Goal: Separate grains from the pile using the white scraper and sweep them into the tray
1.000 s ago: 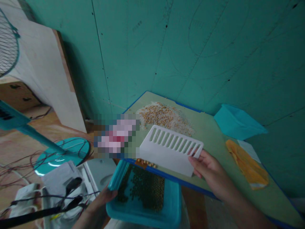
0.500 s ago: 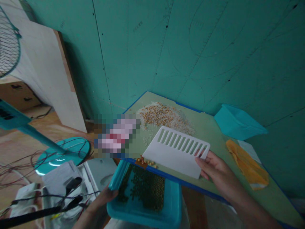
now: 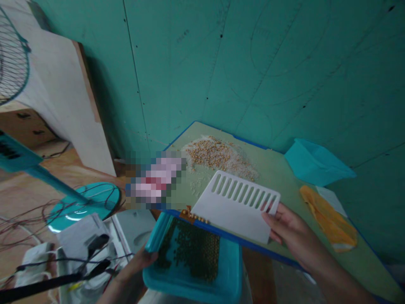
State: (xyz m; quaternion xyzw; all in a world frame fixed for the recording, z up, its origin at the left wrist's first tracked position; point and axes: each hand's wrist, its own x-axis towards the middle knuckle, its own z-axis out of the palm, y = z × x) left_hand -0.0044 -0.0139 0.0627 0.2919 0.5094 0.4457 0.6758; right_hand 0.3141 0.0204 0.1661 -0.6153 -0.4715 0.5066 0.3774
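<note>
My right hand (image 3: 289, 228) grips the right end of a white slotted plastic scraper (image 3: 232, 213), which lies low over the table near its front edge. A few yellowish beans (image 3: 202, 220) line the table edge by the scraper's left corner. My left hand (image 3: 142, 259) is closed on the left rim of a teal plastic basin (image 3: 193, 289) just under that edge. Inside the basin are small dark green beans (image 3: 186, 249) and yellowish beans (image 3: 212, 253). Further back on the table, a pile of yellowish beans (image 3: 210, 152) lies mixed with white grains (image 3: 245, 169).
The pale green table (image 3: 275, 164) has a blue edge and stands by a green wall. A teal bag (image 3: 316, 162) and an orange cloth-like item (image 3: 329, 219) lie at right. A blurred pink item (image 3: 158, 179) is at left. A fan base (image 3: 85, 202) and cables occupy the floor.
My right hand has drawn the scraper slightly toward the front edge and to the right. The beans at the edge now lie in a tighter row. My left hand stays on the basin.
</note>
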